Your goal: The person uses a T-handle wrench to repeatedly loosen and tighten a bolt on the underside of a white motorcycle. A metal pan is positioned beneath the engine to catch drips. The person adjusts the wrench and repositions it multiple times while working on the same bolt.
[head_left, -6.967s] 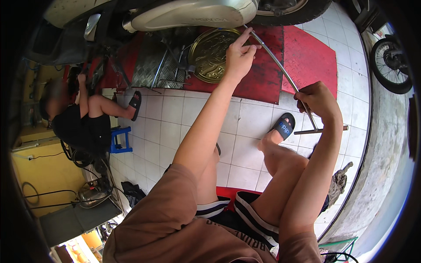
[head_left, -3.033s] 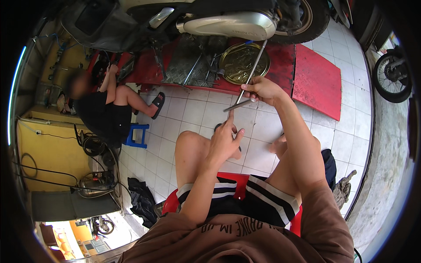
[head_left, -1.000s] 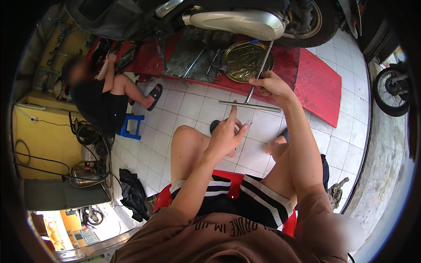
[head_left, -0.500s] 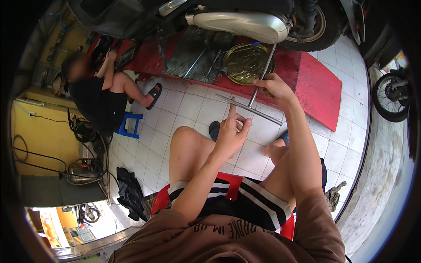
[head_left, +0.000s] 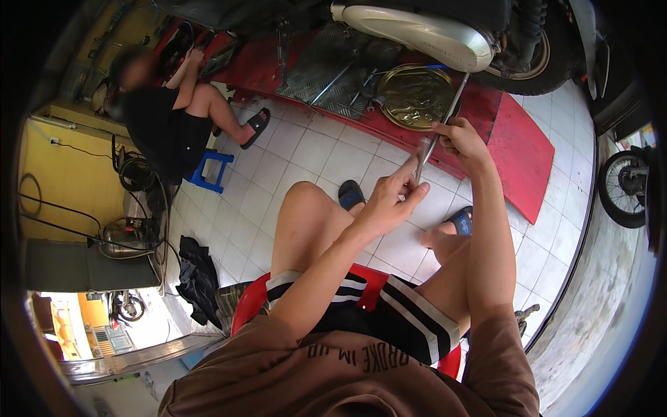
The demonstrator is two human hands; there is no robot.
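A steel T-handle wrench (head_left: 456, 99) runs from the lower edge of a motorbike's silver side cover (head_left: 417, 35) down toward me. My right hand (head_left: 464, 144) is closed around its shaft, below the cover. At the near end is my left hand (head_left: 390, 201), thumb and forefinger apart, beside the crossbar, which is smeared by motion. Where the wrench tip meets the cover, the fastener is too small to make out. Beneath the shaft lies a round gold-coloured tray (head_left: 401, 127) with small parts in it.
The tray and several metal tools (head_left: 332, 85) lie on a red platform (head_left: 524, 149). At left, another person (head_left: 156, 115) sits on a blue stool (head_left: 210, 172). A second motorbike's wheel (head_left: 625, 189) stands at right. Black cloth (head_left: 198, 278) lies on the tiled floor.
The wrench's crossbar has turned about its shaft, and my left hand has followed its near end. My right hand stays around the shaft. The whole view has shifted slightly.
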